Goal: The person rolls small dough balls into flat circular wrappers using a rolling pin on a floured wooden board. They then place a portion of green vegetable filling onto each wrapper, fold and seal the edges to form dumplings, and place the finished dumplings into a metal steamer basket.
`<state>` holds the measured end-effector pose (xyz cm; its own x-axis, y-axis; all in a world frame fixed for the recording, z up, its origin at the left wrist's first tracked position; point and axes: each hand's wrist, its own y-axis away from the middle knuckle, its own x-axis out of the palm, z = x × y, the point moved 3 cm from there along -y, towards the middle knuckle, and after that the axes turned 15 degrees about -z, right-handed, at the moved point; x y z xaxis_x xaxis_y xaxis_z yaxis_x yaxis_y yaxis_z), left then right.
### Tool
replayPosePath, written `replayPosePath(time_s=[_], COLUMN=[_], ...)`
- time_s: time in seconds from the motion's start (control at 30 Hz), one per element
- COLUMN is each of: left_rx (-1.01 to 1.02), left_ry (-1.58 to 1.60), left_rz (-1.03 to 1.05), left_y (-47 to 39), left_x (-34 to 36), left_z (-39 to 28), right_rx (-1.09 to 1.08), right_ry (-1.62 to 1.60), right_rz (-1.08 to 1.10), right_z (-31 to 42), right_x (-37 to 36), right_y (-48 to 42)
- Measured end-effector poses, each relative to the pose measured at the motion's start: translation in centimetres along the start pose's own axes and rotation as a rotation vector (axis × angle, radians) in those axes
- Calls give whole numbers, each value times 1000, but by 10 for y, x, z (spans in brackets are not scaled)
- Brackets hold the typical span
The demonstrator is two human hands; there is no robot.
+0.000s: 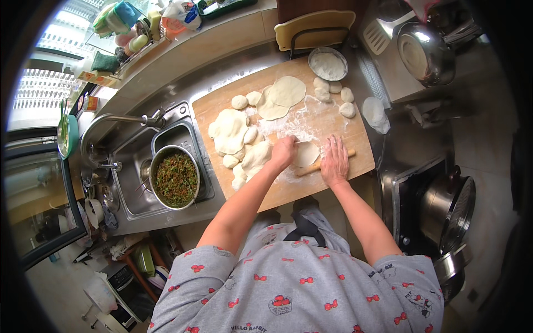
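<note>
On a floured wooden board [266, 200], my left hand [284, 153] grips the left edge of a flat dough round [307, 154]. My right hand [335, 161] lies flat with its palm over a thin wooden rolling pin [352, 153], whose left part runs along the round's lower edge. Two rolled dough sheets [288, 91] overlap behind my hands. More sheets and dough lumps [231, 131] are heaped at the board's left. Several small dough pieces [347, 110] sit at the right, near a metal bowl of flour [328, 64].
Left of the board, a metal pot of chopped filling [175, 177] stands at the sink [133, 204], under a curved faucet [112, 118]. A cutting board [314, 29] leans in a rack behind. At right are a slotted spatula [377, 36] and a steel pot [437, 208] on the stove.
</note>
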<state>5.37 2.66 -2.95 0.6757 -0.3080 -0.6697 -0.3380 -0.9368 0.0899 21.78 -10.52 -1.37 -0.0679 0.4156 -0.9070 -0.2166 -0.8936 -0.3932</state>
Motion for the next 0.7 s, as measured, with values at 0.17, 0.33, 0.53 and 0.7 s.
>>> replayPosePath(time_s=[0.17, 0.33, 0.53, 0.7], left_rx=[301, 181, 93, 398], left_ry=[-192, -133, -43, -245], left_rz=[38, -64, 53, -38], left_y=[-4, -9, -2, -24], left_x=[6, -2, 12, 7], left_z=[-33, -24, -10, -41], right_rx=[203, 127, 44, 224], right_ry=[54, 7, -12, 52], right_rz=[-10, -6, -12, -56], right_z=[10, 9, 2, 6], right_x=[27, 18, 5, 34], right_y=[-84, -43, -27, -102])
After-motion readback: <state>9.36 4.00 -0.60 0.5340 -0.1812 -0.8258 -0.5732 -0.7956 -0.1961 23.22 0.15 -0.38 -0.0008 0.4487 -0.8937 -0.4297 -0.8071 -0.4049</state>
